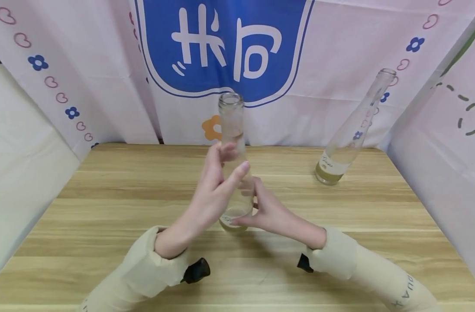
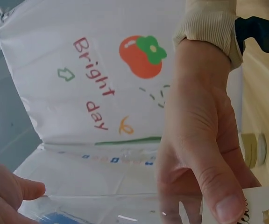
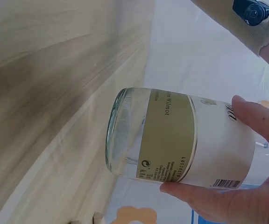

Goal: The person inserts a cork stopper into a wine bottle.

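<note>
Upright over the table, a clear glass bottle [image 1: 232, 123] is held by both hands. My left hand [image 1: 208, 195] grips its upper body, thumb across the near side and fingers partly seen through the glass. Lower down, my right hand [image 1: 270, 210] holds the labelled part. The right wrist view shows the bottle's cream and gold label [image 3: 169, 135] and thick glass base, with the right hand's thumb and a finger [image 3: 190, 192] on either side. In the left wrist view, the right thumb [image 2: 228, 207] presses on the label, while the left hand [image 2: 3, 193] shows only partly.
A second clear bottle [image 1: 348, 134] with a similar label stands at the table's back right. The wooden table [image 1: 124, 186] is bounded by a printed white curtain [image 1: 105, 86] at the back and sides. Small black cameras [image 1: 196, 271] sit on both cream sleeves.
</note>
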Demonstrator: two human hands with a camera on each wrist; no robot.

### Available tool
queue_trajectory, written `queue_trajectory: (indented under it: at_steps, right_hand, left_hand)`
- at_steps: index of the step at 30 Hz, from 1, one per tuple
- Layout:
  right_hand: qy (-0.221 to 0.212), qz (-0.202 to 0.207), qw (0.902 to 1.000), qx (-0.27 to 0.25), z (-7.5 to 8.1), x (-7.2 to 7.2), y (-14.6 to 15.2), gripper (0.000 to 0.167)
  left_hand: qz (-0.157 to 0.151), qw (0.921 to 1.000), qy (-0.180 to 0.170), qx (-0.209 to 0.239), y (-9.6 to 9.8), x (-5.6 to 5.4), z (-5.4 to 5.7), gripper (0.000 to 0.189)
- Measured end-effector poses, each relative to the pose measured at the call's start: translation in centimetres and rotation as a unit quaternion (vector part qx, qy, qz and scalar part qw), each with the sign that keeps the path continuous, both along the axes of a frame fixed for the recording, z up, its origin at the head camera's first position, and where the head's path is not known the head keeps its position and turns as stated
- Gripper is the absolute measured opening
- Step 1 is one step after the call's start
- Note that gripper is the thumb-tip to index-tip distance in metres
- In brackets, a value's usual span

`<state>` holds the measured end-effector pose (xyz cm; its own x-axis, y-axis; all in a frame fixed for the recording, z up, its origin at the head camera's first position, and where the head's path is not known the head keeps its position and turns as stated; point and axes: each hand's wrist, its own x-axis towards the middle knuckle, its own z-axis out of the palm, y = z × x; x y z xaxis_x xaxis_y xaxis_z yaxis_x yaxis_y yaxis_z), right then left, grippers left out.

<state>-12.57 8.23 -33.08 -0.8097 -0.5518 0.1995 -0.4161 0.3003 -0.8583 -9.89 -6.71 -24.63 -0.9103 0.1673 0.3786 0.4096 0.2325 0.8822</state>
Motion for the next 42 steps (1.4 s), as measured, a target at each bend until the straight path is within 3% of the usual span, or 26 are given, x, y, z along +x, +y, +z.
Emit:
queue_trajectory:
  at_steps: [10,15,24,30,35,42]
  right_hand:
    - [-0.016,-0.024,0.9996,0.005,-0.6,0.8,2.4,0.077]
    - [-0.008,-0.017,0.9998,-0.003,-1.2,0.9,3.2,0.072]
    - [-0.025,-0.007,0.9996,-0.002,-2.5,0.8,3.6,0.072]
    - [-0.026,-0.009,0.9996,-0.003,-2.7,0.9,3.7,0.073]
    - [-0.026,-0.02,0.9995,0.002,-2.8,1.0,3.8,0.071]
    - [-0.018,-0.006,0.9993,0.034,-2.8,0.7,4.3,0.078]
  left_hand:
    - [-0.021,0.9993,-0.026,-0.014,2.5,0.4,-0.7,0.045]
    - [-0.032,0.9988,-0.033,-0.014,3.4,0.4,-1.4,0.045]
    - [-0.027,0.9987,-0.039,-0.015,3.6,0.5,-2.6,0.044]
    - [-0.037,0.9984,-0.03,-0.032,3.3,0.4,-2.7,0.044]
    - [-0.069,0.9957,-0.007,-0.062,2.5,-0.3,-2.4,0.042]
    - [-0.144,0.987,-0.014,-0.07,1.5,-1.7,-2.3,0.042]
